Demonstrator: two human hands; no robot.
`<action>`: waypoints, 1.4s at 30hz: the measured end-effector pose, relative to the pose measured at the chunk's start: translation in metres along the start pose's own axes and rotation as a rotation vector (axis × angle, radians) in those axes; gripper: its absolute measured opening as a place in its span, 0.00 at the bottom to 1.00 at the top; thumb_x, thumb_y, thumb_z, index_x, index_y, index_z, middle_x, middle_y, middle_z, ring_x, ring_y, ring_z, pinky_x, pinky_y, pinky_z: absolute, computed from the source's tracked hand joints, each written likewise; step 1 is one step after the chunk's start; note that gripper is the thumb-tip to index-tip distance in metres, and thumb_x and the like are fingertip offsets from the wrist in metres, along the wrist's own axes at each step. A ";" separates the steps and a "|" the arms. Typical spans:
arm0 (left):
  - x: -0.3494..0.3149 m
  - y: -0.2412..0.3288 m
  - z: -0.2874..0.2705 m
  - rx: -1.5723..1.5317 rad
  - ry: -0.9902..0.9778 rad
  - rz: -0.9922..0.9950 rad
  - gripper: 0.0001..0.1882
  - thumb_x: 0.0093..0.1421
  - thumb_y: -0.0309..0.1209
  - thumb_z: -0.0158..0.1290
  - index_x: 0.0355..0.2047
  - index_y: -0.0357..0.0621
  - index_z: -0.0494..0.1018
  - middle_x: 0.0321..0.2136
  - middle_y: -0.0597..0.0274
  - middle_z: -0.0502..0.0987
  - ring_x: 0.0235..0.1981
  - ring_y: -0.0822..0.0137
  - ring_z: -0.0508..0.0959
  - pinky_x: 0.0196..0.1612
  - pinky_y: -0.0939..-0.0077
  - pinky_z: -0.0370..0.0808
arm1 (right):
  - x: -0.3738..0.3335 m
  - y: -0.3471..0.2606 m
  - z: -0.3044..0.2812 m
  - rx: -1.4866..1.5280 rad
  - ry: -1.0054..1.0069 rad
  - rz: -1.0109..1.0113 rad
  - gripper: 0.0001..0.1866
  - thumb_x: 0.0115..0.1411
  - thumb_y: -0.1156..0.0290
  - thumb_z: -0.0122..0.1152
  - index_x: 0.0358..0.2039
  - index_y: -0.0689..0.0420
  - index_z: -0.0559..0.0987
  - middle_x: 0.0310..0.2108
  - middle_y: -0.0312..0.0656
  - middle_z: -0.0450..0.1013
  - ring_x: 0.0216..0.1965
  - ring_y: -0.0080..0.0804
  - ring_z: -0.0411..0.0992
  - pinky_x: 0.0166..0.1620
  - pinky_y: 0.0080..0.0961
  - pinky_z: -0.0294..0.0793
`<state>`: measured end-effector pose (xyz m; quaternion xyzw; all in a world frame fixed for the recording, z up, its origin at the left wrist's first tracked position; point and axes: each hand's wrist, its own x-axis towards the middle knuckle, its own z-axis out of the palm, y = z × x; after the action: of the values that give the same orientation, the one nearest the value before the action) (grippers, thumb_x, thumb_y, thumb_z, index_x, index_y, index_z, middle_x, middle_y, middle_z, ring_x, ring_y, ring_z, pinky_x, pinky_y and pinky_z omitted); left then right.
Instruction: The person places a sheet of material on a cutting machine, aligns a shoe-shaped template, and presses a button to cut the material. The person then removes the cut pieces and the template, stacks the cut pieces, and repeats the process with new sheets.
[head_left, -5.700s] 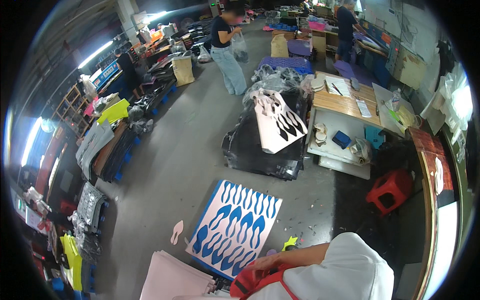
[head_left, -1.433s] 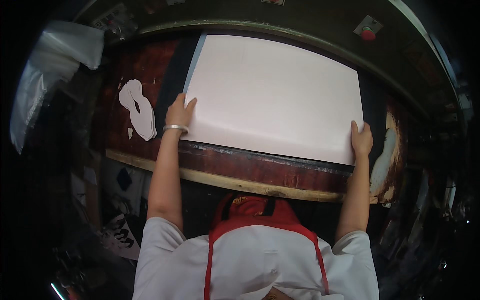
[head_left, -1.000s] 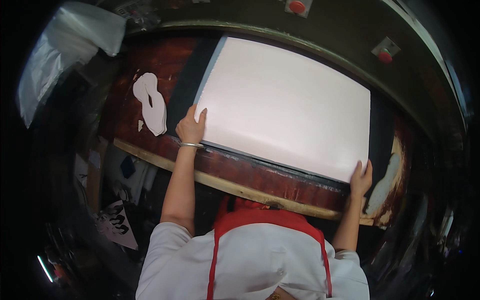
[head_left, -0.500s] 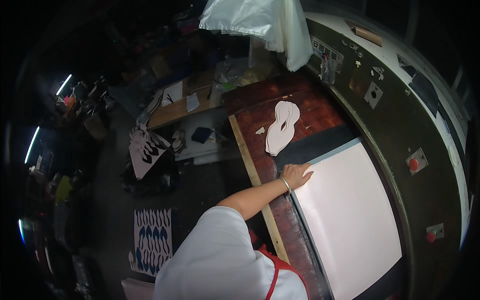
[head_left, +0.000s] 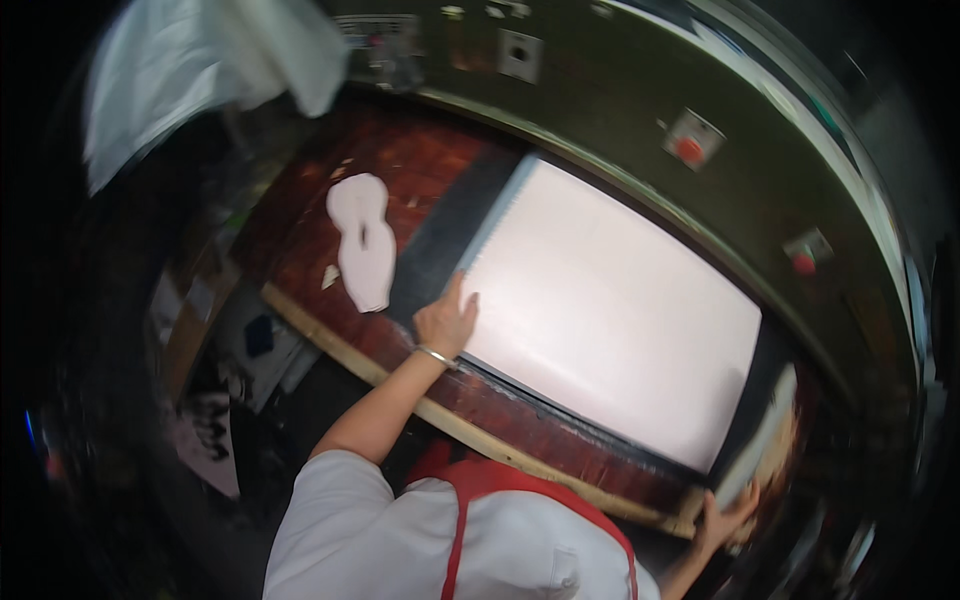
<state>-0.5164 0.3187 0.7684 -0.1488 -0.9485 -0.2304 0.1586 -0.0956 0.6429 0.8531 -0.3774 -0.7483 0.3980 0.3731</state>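
Note:
A pale pink sheet [head_left: 610, 320] lies on the dark mat [head_left: 440, 235] of the wooden worktable. My left hand [head_left: 447, 322], a bangle on its wrist, holds the sheet's near-left edge, with thumb on top and some fingers hidden. At the table's right end my right hand [head_left: 728, 518] grips the near end of a long pale piece with a tan side [head_left: 765, 440]. That piece is blurred, so I cannot tell its kind. Left of the mat lies a stack of pale pink shoe-sole-shaped cutouts [head_left: 365, 245], touched by neither hand.
Behind the table runs a dark green machine beam [head_left: 600, 90] with red buttons [head_left: 690, 150]. A pale plastic sheet [head_left: 200, 80] hangs at the far left. A wooden strip [head_left: 470, 430] edges the table's near side. A scrap sheet with cutout holes [head_left: 205, 445] lies lower left.
My view has swung to the right. My right hand has come into view at the long pale piece. The left hand stays at the pink sheet's edge.

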 end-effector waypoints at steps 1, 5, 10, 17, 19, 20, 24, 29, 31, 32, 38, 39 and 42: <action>-0.001 0.000 -0.002 -0.015 -0.009 0.026 0.24 0.57 0.42 0.52 0.52 0.48 0.69 0.23 0.50 0.78 0.20 0.50 0.77 0.25 0.56 0.73 | -0.008 -0.021 0.026 0.182 -0.089 0.055 0.52 0.41 0.68 0.74 0.63 0.57 0.53 0.56 0.49 0.60 0.56 0.41 0.61 0.59 0.34 0.59; -0.004 -0.007 -0.006 -0.183 -0.050 0.112 0.22 0.59 0.34 0.50 0.53 0.44 0.68 0.24 0.47 0.78 0.21 0.48 0.77 0.26 0.56 0.73 | -0.006 -0.098 0.158 0.629 -0.425 0.181 0.55 0.37 0.71 0.73 0.64 0.57 0.50 0.54 0.54 0.64 0.55 0.41 0.65 0.58 0.32 0.62; -0.005 -0.012 -0.005 -0.158 -0.116 0.147 0.22 0.59 0.30 0.48 0.55 0.42 0.66 0.24 0.48 0.78 0.19 0.50 0.77 0.24 0.58 0.73 | 0.003 -0.151 0.314 0.032 -0.515 -0.004 0.51 0.33 0.72 0.75 0.59 0.56 0.59 0.53 0.50 0.63 0.53 0.38 0.64 0.56 0.32 0.63; -0.003 -0.006 -0.008 -0.218 -0.038 0.184 0.22 0.56 0.27 0.51 0.53 0.40 0.69 0.21 0.52 0.78 0.18 0.54 0.77 0.21 0.64 0.73 | -0.053 -0.151 0.405 -0.245 -0.258 -0.303 0.47 0.35 0.70 0.72 0.58 0.59 0.60 0.56 0.66 0.48 0.57 0.67 0.48 0.58 0.55 0.50; -0.001 -0.003 -0.012 -0.216 -0.067 0.191 0.22 0.56 0.27 0.50 0.53 0.41 0.68 0.22 0.52 0.78 0.18 0.55 0.77 0.21 0.64 0.73 | -0.048 -0.152 0.400 -0.237 -0.287 -0.315 0.48 0.36 0.69 0.72 0.58 0.62 0.58 0.57 0.69 0.47 0.58 0.69 0.46 0.58 0.57 0.49; 0.001 -0.001 -0.013 -0.211 -0.088 0.191 0.22 0.57 0.28 0.50 0.53 0.41 0.68 0.21 0.52 0.78 0.18 0.55 0.77 0.21 0.64 0.73 | -0.043 -0.152 0.395 -0.236 -0.316 -0.326 0.49 0.37 0.68 0.72 0.59 0.63 0.57 0.57 0.70 0.47 0.59 0.69 0.46 0.59 0.57 0.50; 0.025 0.012 -0.018 -0.107 -0.220 0.180 0.22 0.58 0.29 0.49 0.54 0.41 0.67 0.21 0.51 0.78 0.18 0.54 0.78 0.22 0.61 0.73 | -0.010 -0.146 0.371 -0.081 -0.459 -0.292 0.51 0.41 0.65 0.72 0.61 0.68 0.53 0.58 0.70 0.51 0.60 0.68 0.50 0.61 0.52 0.53; 0.077 0.031 -0.032 -0.171 -0.409 0.117 0.23 0.60 0.30 0.48 0.57 0.43 0.63 0.20 0.48 0.77 0.20 0.48 0.77 0.23 0.57 0.73 | 0.108 -0.111 0.314 -0.035 -0.151 0.011 0.40 0.60 0.68 0.56 0.66 0.61 0.45 0.62 0.59 0.54 0.63 0.46 0.55 0.62 0.37 0.56; 0.087 0.036 -0.045 -0.234 -0.445 0.092 0.25 0.60 0.30 0.49 0.58 0.44 0.61 0.20 0.45 0.76 0.21 0.46 0.77 0.24 0.57 0.72 | 0.177 -0.104 0.278 -0.053 0.132 0.128 0.36 0.63 0.68 0.50 0.66 0.60 0.44 0.62 0.59 0.53 0.63 0.46 0.55 0.61 0.36 0.57; 0.089 0.038 -0.051 -0.233 -0.500 0.050 0.24 0.60 0.29 0.49 0.57 0.44 0.62 0.20 0.46 0.76 0.21 0.47 0.77 0.24 0.57 0.72 | 0.210 -0.103 0.258 -0.098 0.256 0.071 0.35 0.65 0.66 0.47 0.65 0.63 0.43 0.63 0.61 0.51 0.64 0.50 0.52 0.63 0.39 0.53; 0.102 0.054 -0.030 -0.291 -0.373 0.174 0.12 0.58 0.28 0.52 0.43 0.43 0.74 0.17 0.55 0.73 0.18 0.53 0.74 0.25 0.61 0.71 | 0.318 -0.111 0.225 -0.398 0.508 -0.082 0.50 0.64 0.46 0.42 0.62 0.77 0.33 0.65 0.69 0.32 0.67 0.59 0.32 0.67 0.44 0.32; 0.112 0.059 -0.016 -0.274 -0.360 0.133 0.09 0.57 0.29 0.53 0.38 0.44 0.76 0.18 0.54 0.75 0.20 0.53 0.75 0.25 0.61 0.72 | 0.319 -0.109 0.228 -0.394 0.515 -0.102 0.51 0.63 0.44 0.42 0.61 0.77 0.32 0.65 0.70 0.30 0.67 0.59 0.31 0.67 0.44 0.32; 0.149 0.073 0.014 -0.251 -0.343 0.121 0.08 0.57 0.30 0.53 0.37 0.45 0.76 0.21 0.53 0.76 0.21 0.52 0.76 0.27 0.61 0.72 | 0.317 -0.100 0.234 -0.376 0.516 -0.170 0.51 0.63 0.45 0.44 0.62 0.74 0.31 0.65 0.68 0.29 0.68 0.58 0.30 0.67 0.44 0.33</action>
<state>-0.6285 0.4185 0.8406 -0.2609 -0.9148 -0.3082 -0.0115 -0.4615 0.8034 0.9279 -0.4643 -0.7184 0.1115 0.5059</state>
